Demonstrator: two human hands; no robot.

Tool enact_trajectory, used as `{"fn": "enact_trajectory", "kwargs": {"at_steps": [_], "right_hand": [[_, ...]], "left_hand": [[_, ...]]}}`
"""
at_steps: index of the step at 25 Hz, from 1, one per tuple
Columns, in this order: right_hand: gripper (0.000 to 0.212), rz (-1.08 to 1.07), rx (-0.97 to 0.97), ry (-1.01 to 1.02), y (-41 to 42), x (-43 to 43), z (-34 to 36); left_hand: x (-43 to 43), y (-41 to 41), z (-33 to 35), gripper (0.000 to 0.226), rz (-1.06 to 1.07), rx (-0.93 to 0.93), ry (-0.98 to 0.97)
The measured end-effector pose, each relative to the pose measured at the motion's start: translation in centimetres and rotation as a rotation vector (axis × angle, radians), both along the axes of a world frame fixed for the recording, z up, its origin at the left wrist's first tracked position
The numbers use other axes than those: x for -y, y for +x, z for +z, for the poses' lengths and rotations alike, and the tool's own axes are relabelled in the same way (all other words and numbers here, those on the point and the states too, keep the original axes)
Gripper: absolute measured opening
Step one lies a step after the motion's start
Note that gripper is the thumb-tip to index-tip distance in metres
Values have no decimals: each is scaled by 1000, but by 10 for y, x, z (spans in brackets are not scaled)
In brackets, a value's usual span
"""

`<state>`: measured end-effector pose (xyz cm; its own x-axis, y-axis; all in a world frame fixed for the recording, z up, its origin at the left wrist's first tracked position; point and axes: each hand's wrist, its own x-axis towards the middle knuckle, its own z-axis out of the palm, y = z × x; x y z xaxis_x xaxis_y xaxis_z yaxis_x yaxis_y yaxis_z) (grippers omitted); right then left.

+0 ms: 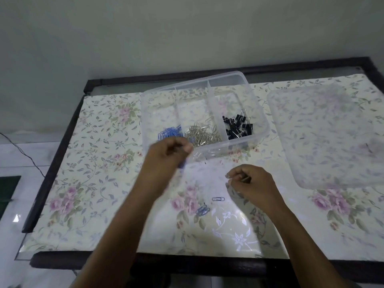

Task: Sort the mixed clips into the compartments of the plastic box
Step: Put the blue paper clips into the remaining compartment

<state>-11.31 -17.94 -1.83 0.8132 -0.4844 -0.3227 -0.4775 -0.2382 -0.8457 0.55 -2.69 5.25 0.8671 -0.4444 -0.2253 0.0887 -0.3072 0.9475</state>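
Floral table [99, 183], left hand [166, 154] at plastic box [264, 113] rim, right hand [252, 183] nearer, grips curled, contents unclear

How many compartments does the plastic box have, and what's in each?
3. The left compartment holds blue paper clips, the middle one silver paper clips, the right one black binder clips. The left hand hides a near corner of the box.

A: What is the left hand [166, 151] holding?
B: Can't tell; it is smeared by motion, with a blue smudge [182, 164] under it. It also hides the box's [259, 114] near left corner and some blue clips [169, 132].
A: And the right hand [252, 183]?
B: Curled fingers pinch a thin sliver [246, 179], too small to name.
A: The lid [324, 132]?
B: Cut off by the right edge, like the tabletop [93, 142]. Both forearms leave at the bottom.
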Motion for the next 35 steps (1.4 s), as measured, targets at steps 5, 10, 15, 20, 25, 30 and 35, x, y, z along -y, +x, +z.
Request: {"fn": "enact_trajectory", "kwargs": {"at_steps": [5,10,15,20,25,30,35], "right_hand": [[17,4,17,13,1,1,1],[16,16,23,22,3,2,0],[17,21,37,33,2,3,3],[22,65,36,-39,0,0,1],[29,472,-89,-292,6,-17,2],[13,484,-132,-302,9,-23,0],[23,347,-83,-124,5,-9,2]], "left_hand": [[7,72,6,11,83,461,394],[9,86,-22,13,-101,485,666],[-14,29,-2,10,51,564,376],[-26,-51,-48,54,-449,265,597],[-12,-65,-65,33,-357,205,646],[-10,-67,-66,41,-347,137,664],[-8,-60,-65,24,-352,134,539]]}}
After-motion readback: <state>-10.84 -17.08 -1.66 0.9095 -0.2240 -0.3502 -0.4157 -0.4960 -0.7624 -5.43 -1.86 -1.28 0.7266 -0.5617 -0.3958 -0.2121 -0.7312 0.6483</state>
